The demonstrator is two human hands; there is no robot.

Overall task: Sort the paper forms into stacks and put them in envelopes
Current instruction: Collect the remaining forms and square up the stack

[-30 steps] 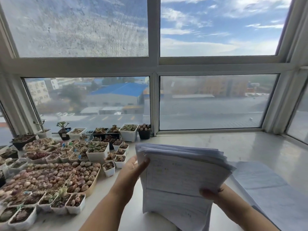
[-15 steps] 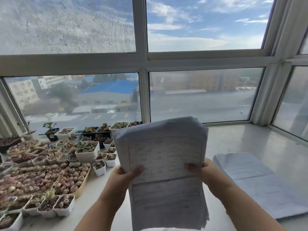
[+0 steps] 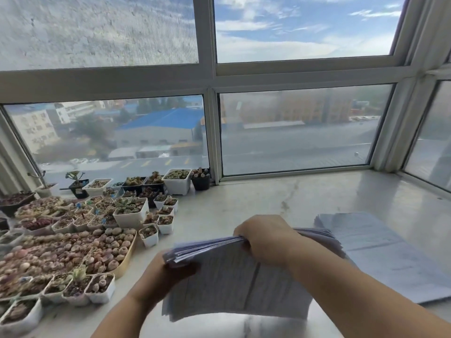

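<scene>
- Both hands are on one thick wad of forms (image 3: 234,279), held low over the sill (image 3: 244,206), close in front of the person.
- The right hand (image 3: 266,237) comes over the top and curls its fingers round the far edge of the wad, knuckles up, a firm grip.
- The left hand (image 3: 168,269) grips the near-left corner, where the sheets fan apart; its fingers look to be tucked under the paper, though most of the hand is hidden.
- The wad looks tilted, far edge up, printed face toward the person. Whether its near edge touches the sill I cannot tell.
- A second stack (image 3: 380,252) lies flat on the sill to the right, just beside the held wad and partly behind the right forearm.
- Pots (image 3: 131,213) of small succulents crowd the left side of the sill, near the left hand.
- No envelope is anywhere to be seen from here.
- My guess at the step: the person is squaring up or thumbing through the held wad, part of the sorting; stuffing envelopes seems some way off.
- What comes next probably calls for a loose enough hold at the fanned corner to peel off sheets one by one, and a clean lay-down onto the right stack.
- The risk I'd watch for is the splayed corner slipping and sheets sliding toward the pots.
</scene>
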